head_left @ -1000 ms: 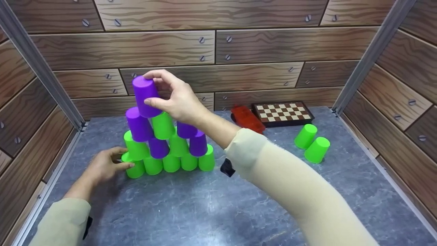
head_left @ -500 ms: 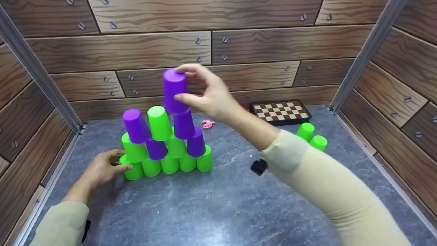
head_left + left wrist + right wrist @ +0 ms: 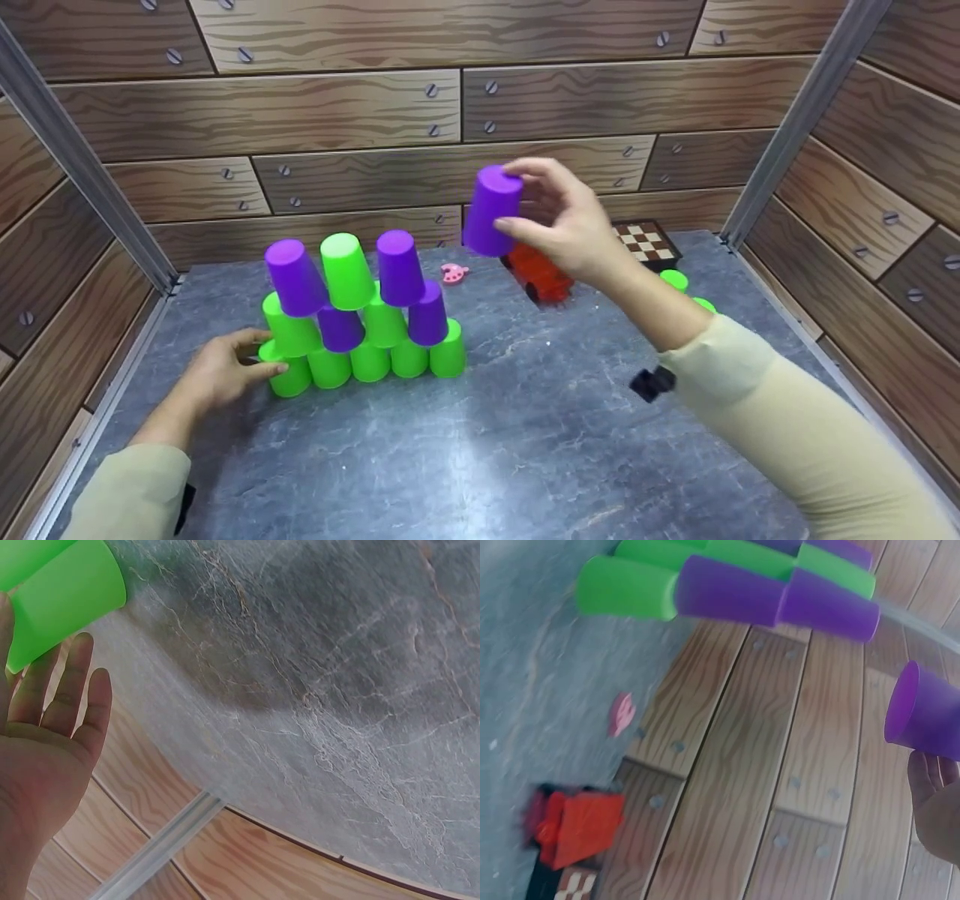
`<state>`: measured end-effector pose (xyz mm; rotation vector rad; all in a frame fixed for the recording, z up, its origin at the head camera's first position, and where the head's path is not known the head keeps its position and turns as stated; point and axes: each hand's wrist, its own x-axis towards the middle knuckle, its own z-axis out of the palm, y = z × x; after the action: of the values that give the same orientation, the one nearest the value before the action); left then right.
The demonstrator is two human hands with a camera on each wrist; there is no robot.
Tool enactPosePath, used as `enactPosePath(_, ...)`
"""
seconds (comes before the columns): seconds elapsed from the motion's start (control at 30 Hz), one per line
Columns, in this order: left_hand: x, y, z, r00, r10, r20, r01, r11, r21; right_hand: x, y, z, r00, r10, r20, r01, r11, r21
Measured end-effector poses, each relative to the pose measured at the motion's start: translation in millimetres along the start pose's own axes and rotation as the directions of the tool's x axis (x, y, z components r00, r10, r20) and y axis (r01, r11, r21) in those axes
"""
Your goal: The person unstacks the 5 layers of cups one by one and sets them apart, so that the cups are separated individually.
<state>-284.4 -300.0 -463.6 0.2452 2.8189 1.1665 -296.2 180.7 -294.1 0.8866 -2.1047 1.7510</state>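
Far wall (image 3: 330, 109) shows wood-plank cladding: horizontal boards in mixed browns, dark seams, slotted screw heads near the board ends. Left wall (image 3: 56, 307) and right wall (image 3: 874, 199) carry matching plank finish. A grey metal left post (image 3: 86, 161) and right post (image 3: 808, 97) stand at the far corners. Work surface (image 3: 540, 435) is blue-grey with pale, marble-like veining. Lighting is bright; white glare lies at near centre.

Wears plain cream sleeves (image 3: 832, 442), lightly creased, with loose cuffs (image 3: 724, 367) and a small black piece (image 3: 652, 383) jutting beside each.
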Motion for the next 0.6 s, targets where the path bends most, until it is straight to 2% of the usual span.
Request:
enactPosePath(0.23,-1.4,-2.4,-2.6,1.0,-0.015,-0.003,0.015,1.0,0.009,-22.6,14,-33,0.998,0.022,-0.054,-0.022,1.0,-0.015)
enactPosePath(0.47,-0.6,-1.6,-1.0,1.0,0.011,-0.002,-0.011,1.0,0.004,-44.6,21,-58,0.991,0.065,-0.114,-0.069,0.997,-0.024)
enactPosePath(0.6,0.6,-0.1,0.8,1.0,-0.004,0.002,0.004,1.0,0.0,-59.8,28,-73,0.986,0.077,-0.148,-0.083,0.996,-0.038)
